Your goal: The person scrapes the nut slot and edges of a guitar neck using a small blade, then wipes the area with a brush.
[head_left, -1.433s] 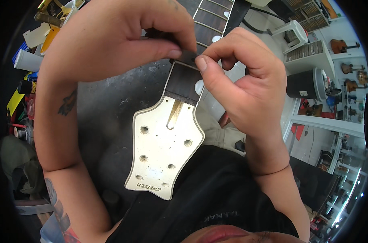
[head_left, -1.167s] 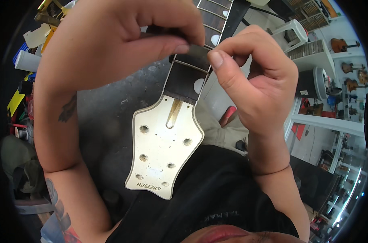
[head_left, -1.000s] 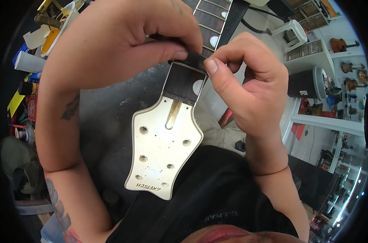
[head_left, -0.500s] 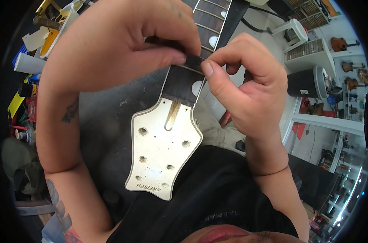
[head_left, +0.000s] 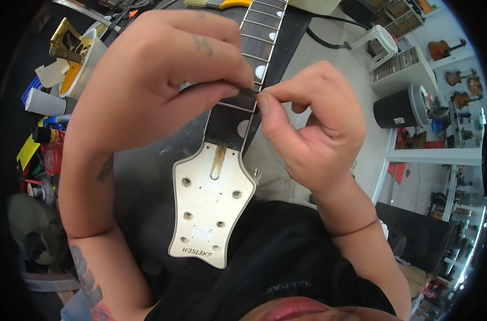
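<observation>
An electric-guitar neck with a dark fretboard (head_left: 224,126) runs from the top middle down toward my body. At its near end is a cream headstock (head_left: 203,206) with a dark edge line, several tuner holes and an open truss-rod slot. My left hand (head_left: 168,80) arches over the fretboard from the left, thumb and fingers pinched. From the right, my right hand (head_left: 321,128) pinches with thumb and forefinger at the fretboard's edge. Between the fingertips, across the board near the headstock end, is a narrow dark strip (head_left: 247,100); its ends are hidden by my fingers.
The neck lies over a dark work surface (head_left: 141,176). At the left are a white tub (head_left: 91,59) of parts, a white cup (head_left: 44,101) and loose tools. A brush (head_left: 214,4) lies beyond the neck. Farther right stand a black bin (head_left: 396,111) and a white stool (head_left: 380,45).
The neck and headstock now sit lower and slightly left in the picture, with both hands alongside. The brush has come into view at the top. Both pinches stay closed.
</observation>
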A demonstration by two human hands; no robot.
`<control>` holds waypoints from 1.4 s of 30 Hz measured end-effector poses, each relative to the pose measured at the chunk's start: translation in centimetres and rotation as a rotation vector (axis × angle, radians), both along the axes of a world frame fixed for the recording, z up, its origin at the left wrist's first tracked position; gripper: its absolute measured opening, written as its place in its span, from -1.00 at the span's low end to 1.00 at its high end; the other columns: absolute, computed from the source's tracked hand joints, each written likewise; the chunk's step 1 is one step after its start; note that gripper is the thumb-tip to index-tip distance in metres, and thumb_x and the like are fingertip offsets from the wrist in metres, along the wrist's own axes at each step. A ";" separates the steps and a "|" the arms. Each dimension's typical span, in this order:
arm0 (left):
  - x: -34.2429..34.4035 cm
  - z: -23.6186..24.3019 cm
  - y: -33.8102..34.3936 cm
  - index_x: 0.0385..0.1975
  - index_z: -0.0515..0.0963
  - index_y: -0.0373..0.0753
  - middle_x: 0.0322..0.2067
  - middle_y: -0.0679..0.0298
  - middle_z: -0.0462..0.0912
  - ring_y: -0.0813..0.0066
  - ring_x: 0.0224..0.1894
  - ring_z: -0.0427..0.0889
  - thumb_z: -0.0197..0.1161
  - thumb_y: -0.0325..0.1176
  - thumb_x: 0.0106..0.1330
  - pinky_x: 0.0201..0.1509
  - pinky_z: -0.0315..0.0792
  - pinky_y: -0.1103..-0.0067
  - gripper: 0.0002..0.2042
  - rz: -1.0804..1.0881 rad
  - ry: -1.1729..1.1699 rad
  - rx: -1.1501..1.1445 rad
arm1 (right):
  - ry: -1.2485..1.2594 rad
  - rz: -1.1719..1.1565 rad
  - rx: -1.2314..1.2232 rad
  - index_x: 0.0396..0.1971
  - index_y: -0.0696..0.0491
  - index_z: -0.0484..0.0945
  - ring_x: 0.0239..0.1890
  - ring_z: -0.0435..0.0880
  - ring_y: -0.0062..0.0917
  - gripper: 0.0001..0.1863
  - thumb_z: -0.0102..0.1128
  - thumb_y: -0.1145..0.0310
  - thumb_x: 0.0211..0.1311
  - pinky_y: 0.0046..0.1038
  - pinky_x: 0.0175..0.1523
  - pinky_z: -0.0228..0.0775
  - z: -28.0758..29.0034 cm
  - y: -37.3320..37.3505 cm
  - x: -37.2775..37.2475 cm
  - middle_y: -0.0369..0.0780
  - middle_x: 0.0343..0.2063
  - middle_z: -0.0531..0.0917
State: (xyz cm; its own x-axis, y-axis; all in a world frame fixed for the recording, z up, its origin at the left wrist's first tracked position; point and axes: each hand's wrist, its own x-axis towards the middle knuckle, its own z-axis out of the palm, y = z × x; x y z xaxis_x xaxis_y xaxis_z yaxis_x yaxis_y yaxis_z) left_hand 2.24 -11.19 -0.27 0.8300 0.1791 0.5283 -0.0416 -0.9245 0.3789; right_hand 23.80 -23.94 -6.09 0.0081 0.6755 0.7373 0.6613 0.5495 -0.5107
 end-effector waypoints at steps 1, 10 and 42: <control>-0.1 0.0 0.1 -0.19 0.80 -0.36 -0.35 0.17 0.71 0.20 -0.35 0.74 0.54 -0.64 0.11 -0.28 0.55 0.39 -0.76 -0.032 0.012 -0.008 | 0.037 0.054 -0.059 -0.31 0.17 0.77 -0.34 0.50 -0.57 -0.91 0.53 0.61 0.23 -0.50 -0.25 0.30 0.0 -0.1 0.1 -0.29 -0.39 0.68; 0.6 -1.3 0.7 -0.16 0.80 -0.36 -0.33 0.16 0.72 0.20 -0.30 0.77 0.51 -0.65 0.19 -0.26 0.57 0.40 -0.78 -0.046 0.071 -0.128 | 0.286 0.116 -0.344 -0.33 0.12 0.74 -0.33 0.60 -0.51 -0.92 0.50 0.48 0.31 -0.42 -0.18 0.46 -0.9 -0.2 0.5 -0.27 -0.39 0.70; -4.2 5.1 3.0 0.17 0.57 -0.45 -0.33 0.13 0.76 0.57 -0.48 0.66 0.32 -0.45 0.69 -0.46 0.50 0.67 -0.77 -0.005 -0.530 -0.462 | -0.105 -0.232 -0.408 -0.09 0.15 0.76 -0.19 0.78 -0.39 -0.81 0.47 0.39 0.42 -0.33 0.02 0.61 -9.9 1.3 15.2 -0.14 -0.23 0.82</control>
State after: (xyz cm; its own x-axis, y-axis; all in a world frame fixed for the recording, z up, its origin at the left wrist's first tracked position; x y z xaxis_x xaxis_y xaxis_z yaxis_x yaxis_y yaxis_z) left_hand -1.98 -8.23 4.86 0.4830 0.4797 0.7325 -0.3335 -0.6728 0.6604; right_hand 39.01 -22.69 -16.03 0.1325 0.8992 0.4170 0.8023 0.1498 -0.5778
